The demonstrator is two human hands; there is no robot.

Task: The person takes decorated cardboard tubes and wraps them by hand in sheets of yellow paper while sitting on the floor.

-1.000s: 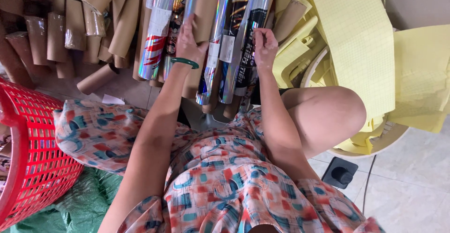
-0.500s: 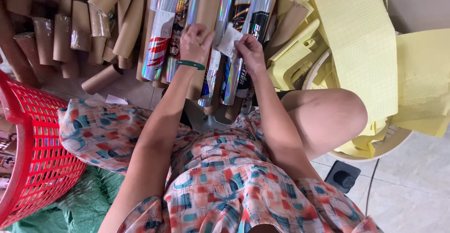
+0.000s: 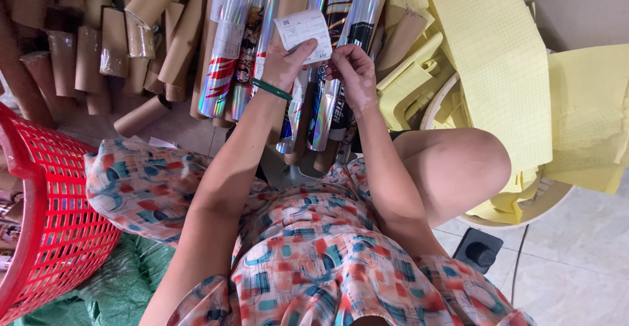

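My left hand, with a green bangle at the wrist, holds up a white printed label by its lower edge. My right hand pinches the label's lower right corner. Behind both hands lie several shiny silver foil tubes with coloured print, some bearing white labels. Brown cardboard tubes are stacked around and to the left of them.
A red plastic mesh basket stands at the left over a green sack. Yellow gridded paper sheets pile up at the right, over a round cream tray rim. A black dial box with a cable sits on the tiled floor.
Both hands left the foil tubes and came together. A white label now stands lifted between them, held up in front of the tubes.
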